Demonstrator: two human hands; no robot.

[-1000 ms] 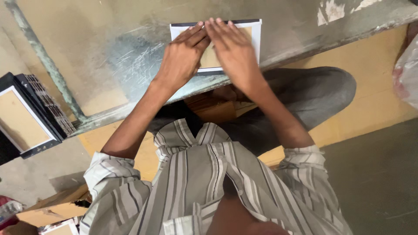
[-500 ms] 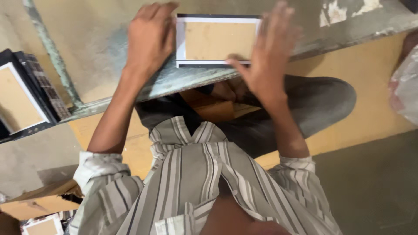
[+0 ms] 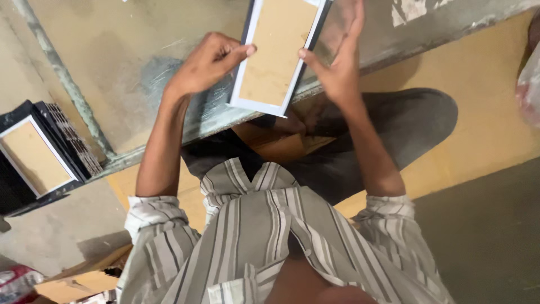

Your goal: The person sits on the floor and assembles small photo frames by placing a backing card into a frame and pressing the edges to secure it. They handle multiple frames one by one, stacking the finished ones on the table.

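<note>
Scene: seen from above, a seated person in a striped shirt (image 3: 270, 247) lifts a picture frame (image 3: 275, 56) at the upper centre of the view, above a worn grey work table (image 3: 112, 56).
Frame: narrow, white-bordered with dark outer edges and a tan backing board facing up; it tilts, its near end hanging past the table edge (image 3: 394, 53) and over the lap.
Left hand (image 3: 205, 65): curled, with the thumb tip pressed against the frame's left long edge; the other fingers are tucked back and add no visible support.
Right hand (image 3: 337, 62): spread open, the thumb pinching the right long edge and the palm and fingers raised behind it.
Grip: the frame is held only by edge pressure between the two hands, nothing beneath it.
Nearby: a stack of similar frames (image 3: 39, 155) lies at the left of the view, near the table's edge.
Risk: in my judgement the frame could slide out between the thumbs, since so little skin bears on smooth edges; it would then strike the table edge or drop to the lap.
Second risk: uneven pressure might twist the frame and loosen the backing board.
</note>
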